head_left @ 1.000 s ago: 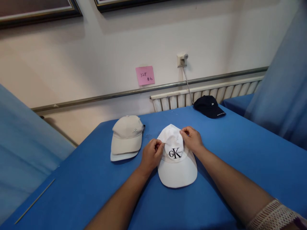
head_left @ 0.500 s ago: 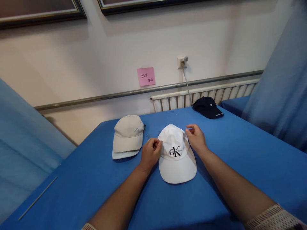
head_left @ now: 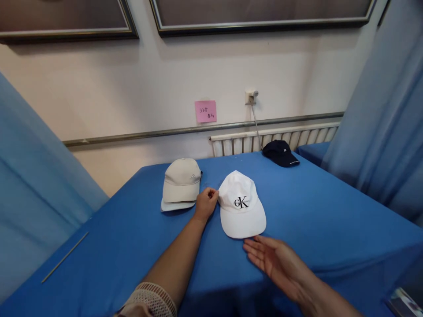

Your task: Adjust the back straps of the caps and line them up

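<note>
A white baseball cap [head_left: 243,222] with black letters on its front lies on the blue-covered table [head_left: 139,264], brim toward me. My left hand [head_left: 207,203] pinches the left edge of its crown between thumb and fingers. Below the brim, my right hand [head_left: 274,259] is open, palm turned up, its fingertips close to the brim's front edge; whether they touch it I cannot tell. To the left, a beige cap [head_left: 181,191] rests on top of a paler cap [head_left: 178,206], of which only the brim shows.
A dark navy cap [head_left: 279,152] sits at the far right edge, near a white radiator [head_left: 238,146]. A thin stick [head_left: 65,257] lies at the left. Blue curtains [head_left: 36,185] hang on both sides. A cord runs down from a wall socket [head_left: 250,97].
My right hand has left the right side of the white cap's crown, moved down in front of the brim, and opened palm up. My left hand stays at the crown's left edge.
</note>
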Demonstrator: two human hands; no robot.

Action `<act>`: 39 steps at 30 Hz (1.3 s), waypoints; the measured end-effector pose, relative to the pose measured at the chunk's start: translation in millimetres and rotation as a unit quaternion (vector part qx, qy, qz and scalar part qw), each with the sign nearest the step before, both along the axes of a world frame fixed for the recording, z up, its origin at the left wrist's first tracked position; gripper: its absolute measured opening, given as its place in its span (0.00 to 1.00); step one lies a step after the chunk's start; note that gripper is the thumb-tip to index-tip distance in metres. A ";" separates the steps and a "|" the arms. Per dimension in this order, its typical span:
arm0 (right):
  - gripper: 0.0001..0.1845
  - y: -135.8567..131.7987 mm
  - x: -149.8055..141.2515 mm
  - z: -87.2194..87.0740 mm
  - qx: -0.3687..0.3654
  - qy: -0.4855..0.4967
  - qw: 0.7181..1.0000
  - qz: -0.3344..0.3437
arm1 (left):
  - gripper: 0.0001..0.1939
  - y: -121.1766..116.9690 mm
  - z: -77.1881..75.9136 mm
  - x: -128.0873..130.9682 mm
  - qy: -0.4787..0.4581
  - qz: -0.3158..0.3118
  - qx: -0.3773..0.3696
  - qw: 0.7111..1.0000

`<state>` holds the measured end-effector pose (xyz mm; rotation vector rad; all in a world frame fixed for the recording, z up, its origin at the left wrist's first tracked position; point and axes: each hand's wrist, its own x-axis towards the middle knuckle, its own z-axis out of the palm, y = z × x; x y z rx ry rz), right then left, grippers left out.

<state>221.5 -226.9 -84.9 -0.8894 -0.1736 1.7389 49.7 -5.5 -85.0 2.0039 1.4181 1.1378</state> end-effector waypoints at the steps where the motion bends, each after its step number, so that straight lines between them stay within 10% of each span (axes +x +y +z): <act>1: 0.12 6.1 -1.6 -2.3 -0.001 -0.003 1.000 -0.020 | 0.11 1.9 -0.8 -3.3 -0.003 0.016 -0.002 1.000; 7: 0.12 46.9 8.0 -24.4 0.033 -0.082 0.987 -0.133 | 0.12 14.5 -3.8 -21.0 -0.026 0.096 -0.018 0.995; 15: 0.10 99.3 80.8 -30.0 0.022 -0.187 0.946 -0.264 | 0.13 19.1 -0.2 -18.7 -0.024 0.037 -0.054 0.998; 28: 0.11 54.6 295.2 -62.7 -0.105 -0.205 0.845 -0.482 | 0.15 22.9 2.2 -19.5 0.011 -0.032 -0.107 0.994; 39: 0.09 53.6 329.0 -72.3 -0.118 -0.197 0.844 -0.485 | 0.18 23.2 6.0 -20.5 0.040 -0.039 -0.126 0.990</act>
